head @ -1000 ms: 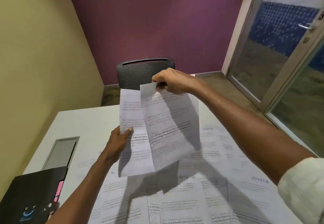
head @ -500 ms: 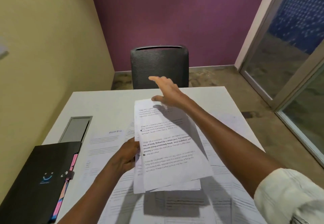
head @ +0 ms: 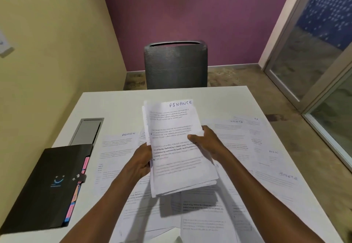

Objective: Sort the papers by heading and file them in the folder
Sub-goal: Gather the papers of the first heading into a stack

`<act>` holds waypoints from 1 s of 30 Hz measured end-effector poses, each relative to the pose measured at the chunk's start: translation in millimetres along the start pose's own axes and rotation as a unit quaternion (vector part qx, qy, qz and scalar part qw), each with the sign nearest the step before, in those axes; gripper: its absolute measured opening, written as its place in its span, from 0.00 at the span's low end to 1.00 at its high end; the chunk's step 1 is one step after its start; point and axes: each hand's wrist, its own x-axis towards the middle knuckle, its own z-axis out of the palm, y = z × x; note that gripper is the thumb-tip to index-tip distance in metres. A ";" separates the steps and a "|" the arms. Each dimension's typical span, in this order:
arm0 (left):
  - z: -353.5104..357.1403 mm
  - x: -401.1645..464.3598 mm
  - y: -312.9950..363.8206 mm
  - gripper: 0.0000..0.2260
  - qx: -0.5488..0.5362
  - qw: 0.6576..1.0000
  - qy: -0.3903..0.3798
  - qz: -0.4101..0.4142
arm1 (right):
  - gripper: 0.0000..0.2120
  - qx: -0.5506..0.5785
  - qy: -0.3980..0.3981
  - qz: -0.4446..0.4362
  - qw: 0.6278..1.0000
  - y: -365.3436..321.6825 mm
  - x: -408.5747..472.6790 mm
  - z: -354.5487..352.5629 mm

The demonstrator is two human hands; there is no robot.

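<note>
FINANCE stack: held above table, now squared; left hand grips its left edge, right hand, pointing 0.5 s ago, pinches its right. Loose papers below; folder closed, left. Sorting unfinished.

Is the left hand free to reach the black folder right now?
Probably not yet: the left hand grips the white FINANCE paper stack, though the black folder lies unobstructed just beside it.
</note>
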 end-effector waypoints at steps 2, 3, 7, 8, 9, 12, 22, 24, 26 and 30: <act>6.4 -0.1 -0.2 0.15 -0.048 0.999 0.003 -0.013 | 0.25 0.006 0.014 -0.004 1.000 11.4 -1.8 9.1; 9.9 2.1 -0.8 0.20 -0.074 0.997 0.001 -0.018 | 0.25 0.006 0.029 -0.008 1.000 14.7 -3.6 12.0; 19.4 9.5 -4.4 0.16 0.093 0.986 0.086 0.104 | 0.16 -0.002 0.112 -0.052 0.992 22.3 -8.5 10.3; 20.6 11.3 -6.4 0.11 0.157 0.970 0.091 0.161 | 0.15 0.003 0.133 -0.064 0.989 21.1 -9.8 7.4; 21.5 13.4 -9.8 0.07 0.200 0.954 0.086 0.207 | 0.15 0.010 0.151 -0.069 0.986 22.0 -10.0 4.8; 26.6 17.9 -20.5 0.09 0.264 0.916 0.105 0.283 | 0.12 0.043 0.176 -0.084 0.980 22.1 -13.6 -0.3; 23.2 26.4 -99.2 0.06 0.280 0.928 0.139 0.201 | 0.18 0.086 0.130 -0.006 0.988 104.3 -32.0 21.4; 19.8 28.8 -109.4 0.05 0.300 0.925 0.146 0.180 | 0.19 0.097 0.133 0.020 0.986 116.2 -30.8 25.0; 19.5 30.6 -108.8 0.04 0.304 0.924 0.151 0.176 | 0.19 0.089 0.134 0.023 0.987 116.6 -26.9 24.8; 19.5 34.9 -105.9 0.07 0.324 0.918 0.142 0.177 | 0.18 0.072 0.130 0.027 0.989 116.7 -18.5 24.7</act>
